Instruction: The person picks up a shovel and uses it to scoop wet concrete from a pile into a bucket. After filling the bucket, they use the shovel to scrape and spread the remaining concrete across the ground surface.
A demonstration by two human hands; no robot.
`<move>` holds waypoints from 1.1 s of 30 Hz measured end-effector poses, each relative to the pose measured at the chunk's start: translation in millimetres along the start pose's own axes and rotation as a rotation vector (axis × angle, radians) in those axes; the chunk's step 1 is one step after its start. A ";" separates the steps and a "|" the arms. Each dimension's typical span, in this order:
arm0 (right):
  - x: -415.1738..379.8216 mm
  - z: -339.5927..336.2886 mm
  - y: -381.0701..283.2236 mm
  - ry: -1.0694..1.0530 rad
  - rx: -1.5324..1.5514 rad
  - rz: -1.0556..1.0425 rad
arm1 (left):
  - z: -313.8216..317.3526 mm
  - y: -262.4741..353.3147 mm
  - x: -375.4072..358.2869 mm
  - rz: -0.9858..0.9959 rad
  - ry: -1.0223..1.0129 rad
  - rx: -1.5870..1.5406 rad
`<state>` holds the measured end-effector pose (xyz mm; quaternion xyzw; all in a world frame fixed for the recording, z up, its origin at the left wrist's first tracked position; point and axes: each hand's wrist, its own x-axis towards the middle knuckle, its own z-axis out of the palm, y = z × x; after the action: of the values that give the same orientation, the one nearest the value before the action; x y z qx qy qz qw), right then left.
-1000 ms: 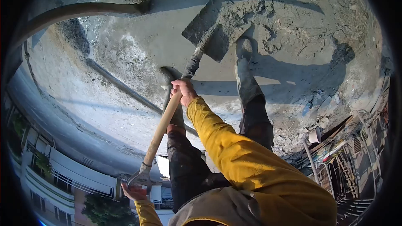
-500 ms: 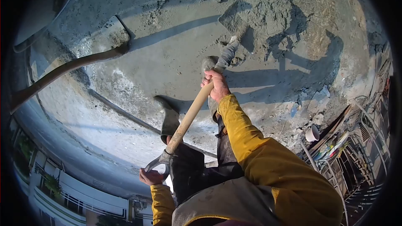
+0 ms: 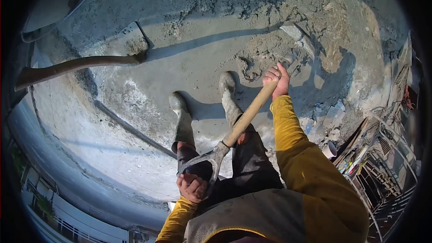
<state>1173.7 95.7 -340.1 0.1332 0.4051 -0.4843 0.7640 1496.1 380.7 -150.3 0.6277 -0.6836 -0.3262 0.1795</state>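
A shovel with a pale wooden shaft [image 3: 253,111] slants across the view. My left hand [image 3: 192,187] is closed on its grey D-shaped grip at the lower end. Higher up, my right hand [image 3: 277,80] wraps round the shaft just below the blade socket. The blade [image 3: 299,38] is seen tilted, over the wet grey mortar [image 3: 261,51] at the upper right. Both rubber boots [image 3: 227,83] stand on the mortar-smeared floor, left of the shaft.
Another shovel [image 3: 76,66] with a dark curved handle lies at the left. A long pipe [image 3: 135,129] runs beside the boots. A white cup-like container [image 3: 330,150], metal bars and debris are at the right. A large pan-like edge [image 3: 45,31] shows at the upper left.
The mortar heap that was on and around the blade is lower and more spread out. The blade has moved right and turned, and my right hand has moved up and right with the shaft.
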 end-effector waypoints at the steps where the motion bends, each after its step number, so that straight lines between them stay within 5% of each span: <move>1: 0.2 -3.5 4.3 -0.036 0.026 0.020 | -1.2 -8.1 -6.7 0.042 0.049 0.023; 5: -17.7 44.5 54.3 -0.101 0.055 0.007 | -45.2 -35.1 -39.7 -0.033 0.053 -0.010; 10: -65.3 123.8 125.2 0.096 -0.328 -0.110 | -101.9 -89.3 -105.7 -0.225 0.014 -0.375; 13: -40.9 133.5 155.0 0.077 -0.345 -0.048 | -109.4 -93.9 -123.2 -0.607 0.039 -0.911; 16: 19.9 103.7 206.7 0.259 -0.386 0.105 | -90.6 -85.6 -125.3 -1.088 0.487 -1.190; 21: 14.3 60.6 372.7 0.544 -0.638 0.459 | -87.6 -67.6 -209.1 -1.677 1.000 -1.086; 26: -23.3 26.1 491.9 0.612 -0.775 0.729 | -121.3 -35.5 -254.6 -1.906 1.219 -0.850; 29: 4.0 22.3 492.2 0.752 -0.830 0.735 | -132.1 -52.2 -224.7 -1.995 1.256 -0.753; 33: 109.3 55.3 424.4 0.708 -0.678 0.592 | -129.8 -122.4 -116.1 -1.804 1.144 -0.777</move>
<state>1582.8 204.0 -466.8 0.1427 0.7142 -0.0184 0.6850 1689.0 465.4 -119.5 0.8496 0.3473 -0.1919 0.3476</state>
